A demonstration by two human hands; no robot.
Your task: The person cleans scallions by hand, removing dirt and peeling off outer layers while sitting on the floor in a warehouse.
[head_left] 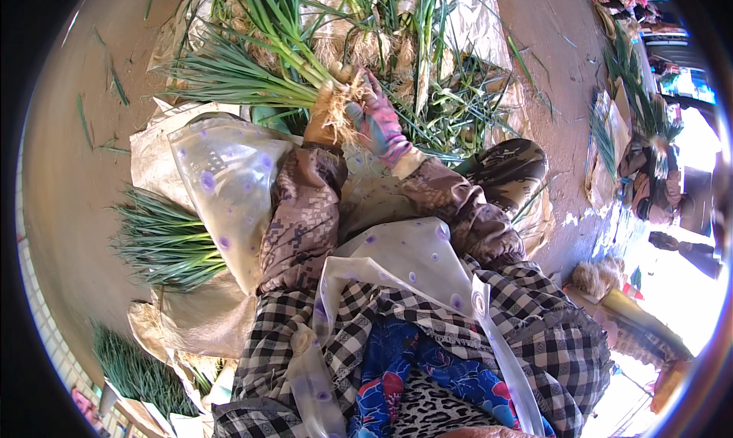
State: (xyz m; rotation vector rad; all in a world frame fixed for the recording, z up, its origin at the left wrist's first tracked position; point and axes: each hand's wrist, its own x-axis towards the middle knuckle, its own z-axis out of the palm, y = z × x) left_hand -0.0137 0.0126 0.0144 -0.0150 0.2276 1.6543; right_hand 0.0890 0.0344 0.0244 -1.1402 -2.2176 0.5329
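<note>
A bunch of spring onions [256,79] lies across my left hand [324,119], leaves fanning out to the upper left. The fingers of that bare hand are closed around it near the white ends, partly hidden by pale stringy roots [338,116]. My right hand [382,129], in a pink and grey glove, presses its bent fingers against the same root ends from the right. Just beyond both hands, more spring onions [366,45] with long roots lie on a light sheet. Loose green leaves [458,109] are heaped to the right of the glove.
A clear plastic apron [229,182] with purple spots covers my lap. Bundled spring onions [172,239] lie left of my knee, and another pile [141,373] lies at the lower left. My patterned boot [513,167] is at the right. Another person [660,186] works at the far right.
</note>
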